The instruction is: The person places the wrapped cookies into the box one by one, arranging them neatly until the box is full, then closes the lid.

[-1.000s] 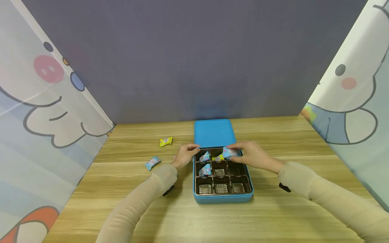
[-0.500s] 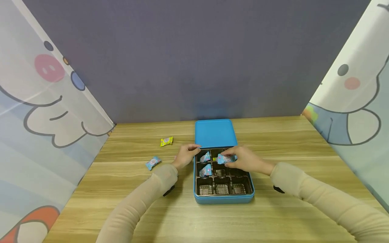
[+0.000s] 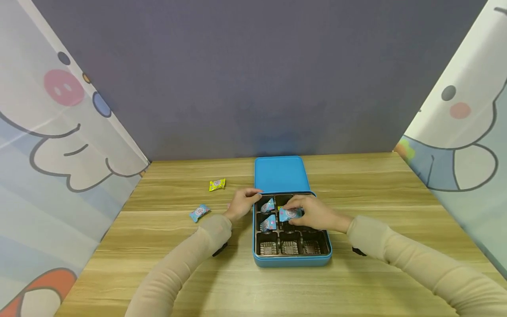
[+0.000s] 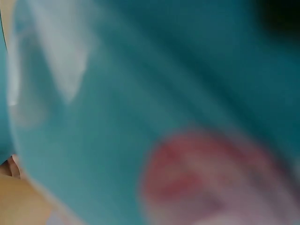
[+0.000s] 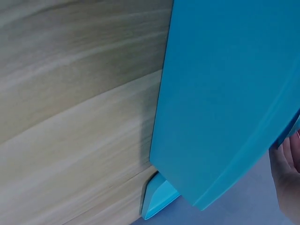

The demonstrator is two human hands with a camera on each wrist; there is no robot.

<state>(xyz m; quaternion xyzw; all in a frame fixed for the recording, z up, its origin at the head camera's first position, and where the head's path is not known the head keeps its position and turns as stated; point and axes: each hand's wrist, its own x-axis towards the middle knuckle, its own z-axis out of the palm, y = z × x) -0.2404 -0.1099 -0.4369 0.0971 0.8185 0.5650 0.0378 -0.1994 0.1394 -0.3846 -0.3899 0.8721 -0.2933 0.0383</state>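
Note:
Between thumb and fingers, my right hand (image 3: 314, 213) pinches a blue-wrapped candy (image 3: 289, 214) over the middle column of a blue tin (image 3: 293, 261). A dark tray divided into compartments fills the tin. Two blue candies lie in its left column, one in the back compartment (image 3: 267, 205) and one in the middle (image 3: 268, 223). A sliver of a yellow candy (image 3: 279, 208) shows beside my right fingers, mostly hidden. My left hand (image 3: 240, 203) holds the tin's left rim near the back corner. Blurred teal with a reddish round print fills the left wrist view.
The tin's blue lid (image 3: 281, 174) lies folded back behind it. Left of the tin, a yellow candy (image 3: 217, 184) and a blue candy (image 3: 199, 212) lie on the wooden table (image 3: 277, 293). A grey panel (image 3: 253, 88) stands along the back edge.
My right hand has carried the blue candy left and slightly nearer, from over the tray's back right to its middle column. The left hand has stayed at the rim.

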